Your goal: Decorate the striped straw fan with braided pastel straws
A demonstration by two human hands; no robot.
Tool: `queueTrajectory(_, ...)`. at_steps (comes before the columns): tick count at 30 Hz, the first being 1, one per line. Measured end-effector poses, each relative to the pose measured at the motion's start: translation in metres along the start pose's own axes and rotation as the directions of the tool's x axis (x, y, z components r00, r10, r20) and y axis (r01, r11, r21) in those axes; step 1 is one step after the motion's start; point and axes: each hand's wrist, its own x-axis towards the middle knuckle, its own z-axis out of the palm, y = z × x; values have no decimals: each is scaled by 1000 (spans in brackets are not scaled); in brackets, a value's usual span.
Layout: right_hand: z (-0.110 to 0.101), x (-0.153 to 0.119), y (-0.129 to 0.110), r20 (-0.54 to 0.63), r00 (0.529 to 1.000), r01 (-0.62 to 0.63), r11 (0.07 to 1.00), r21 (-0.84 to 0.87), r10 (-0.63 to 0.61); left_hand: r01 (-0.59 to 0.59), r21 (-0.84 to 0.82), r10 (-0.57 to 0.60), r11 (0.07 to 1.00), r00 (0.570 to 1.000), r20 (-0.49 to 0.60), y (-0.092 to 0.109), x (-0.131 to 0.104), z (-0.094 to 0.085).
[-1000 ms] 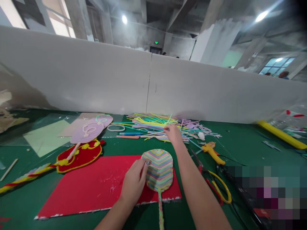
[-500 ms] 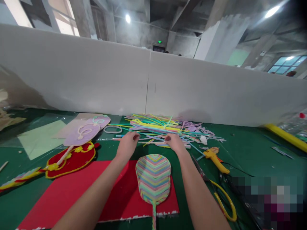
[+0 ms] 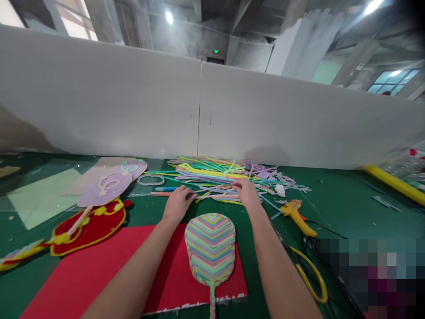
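Loose pastel pipe cleaners (image 3: 212, 170) lie in a heap against the white partition. My left hand (image 3: 179, 201) is at the heap's near left side, its fingertips closed at the end of a pale pink pipe cleaner. Over the near right part of the heap, my right hand (image 3: 247, 192) has its fingers curled together among the strands; what they hold is hidden. Below and between my forearms lies a fan-shaped piece (image 3: 210, 248) of striped chevron pipe cleaners with a twisted handle. It rests on a red board (image 3: 109, 252) with a ragged white edge.
At left lie a red fan (image 3: 93, 230) with yellow trim, lilac ovals (image 3: 106, 188) and a pale green sheet (image 3: 43, 195). A grey ring (image 3: 151, 180) is beside the heap. A yellow glue gun (image 3: 297, 217) and yellow-handled scissors (image 3: 312, 274) sit right of my right forearm.
My left hand has lowered and its fingers have come down onto the pipe cleaners. My right hand has shifted slightly right. The whole view has moved a little.
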Motion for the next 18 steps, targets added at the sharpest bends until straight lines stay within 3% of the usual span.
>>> queueTrajectory(3,11,-2,2,-6,1000,5,1000,-16,-5,-1,-19,2,1000,999,42,1,0,1)
queueTrajectory(8,26,-5,-3,0,998,58,994,-89,-58,44,32,-42,999,998,-45,0,-1,-2)
queueTrajectory(12,28,-4,-7,38,993,116,988,-105,-113,123,121,-113,985,990,-87,-4,-3,-4)
queueTrajectory(18,27,-3,-8,0,993,114,993,-40,-114,111,135,-106,985,993,-47,-6,-3,-2)
